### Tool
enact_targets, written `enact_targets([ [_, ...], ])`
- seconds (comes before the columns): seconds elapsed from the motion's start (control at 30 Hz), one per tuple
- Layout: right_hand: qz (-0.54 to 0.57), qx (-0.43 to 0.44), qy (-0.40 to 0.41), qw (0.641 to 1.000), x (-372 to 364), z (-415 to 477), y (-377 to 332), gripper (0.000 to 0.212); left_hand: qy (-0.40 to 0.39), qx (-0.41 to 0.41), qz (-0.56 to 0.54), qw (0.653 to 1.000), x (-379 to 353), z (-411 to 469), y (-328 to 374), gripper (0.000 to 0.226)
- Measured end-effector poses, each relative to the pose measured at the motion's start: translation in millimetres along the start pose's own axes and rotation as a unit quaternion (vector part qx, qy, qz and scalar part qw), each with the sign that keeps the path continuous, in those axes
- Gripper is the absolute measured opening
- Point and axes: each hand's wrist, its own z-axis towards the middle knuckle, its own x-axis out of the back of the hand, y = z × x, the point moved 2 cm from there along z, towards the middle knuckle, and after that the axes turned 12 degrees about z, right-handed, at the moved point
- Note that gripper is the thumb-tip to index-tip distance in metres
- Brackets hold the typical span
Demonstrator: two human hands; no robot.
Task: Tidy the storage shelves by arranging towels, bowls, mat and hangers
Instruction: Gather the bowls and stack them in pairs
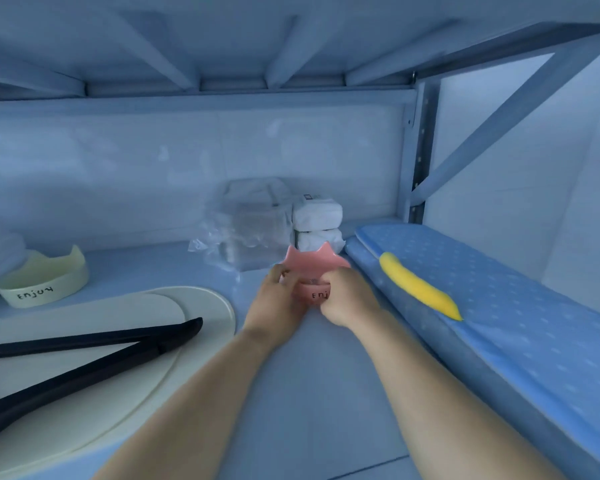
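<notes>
Pink and smooth-looking, the cat-eared bowl is clasped from both sides low over the shelf board. Whether it rests on the board I cannot tell. The left hand curls round its left wall and the right hand round its front and right. It is probably ceramic or hard plastic: stiff, fairly light, a little slippery, with two pointed ears that would chip first if knocked. The wall below the rim is the safer hold. Just beyond the grip stand wrapped towels, to its right lies the blue mat, and well to its left sits a matching cream bowl.
</notes>
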Motion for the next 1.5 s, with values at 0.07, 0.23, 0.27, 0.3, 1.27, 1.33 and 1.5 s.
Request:
enact_targets([
  [0.07,0.002,0.019,0.032,0.999,-4,5,8,0.012,0.015,0.037,-0.038,0.998,-5,5,-10,0.048],
  [0.23,0.04,0.058,0.052,0.996,-10,10,18,0.025,0.011,0.051,-0.1,0.994,-10,6,-20,0.045],
  [0.27,0.045,0.064,0.055,0.995,-10,9,17,0.024,0.01,0.041,-0.1,0.994,-10,5,-18,0.044],
  [0.3,0.052,0.068,0.059,0.995,-10,9,17,0.02,0.01,0.032,-0.097,0.995,-10,5,-17,0.044],
  [1.27,0.067,0.042,0.111,0.991,-13,18,33,0.028,-0.05,-0.038,0.004,0.998,-14,3,-15,0.058],
  [1.33,0.07,0.043,0.112,0.99,-13,17,33,0.029,-0.05,-0.039,0.003,0.998,-14,3,-15,0.058],
  [1.5,0.079,0.056,0.118,0.988,-12,14,29,0.032,-0.035,-0.039,0.002,0.999,-15,2,-15,0.06],
])
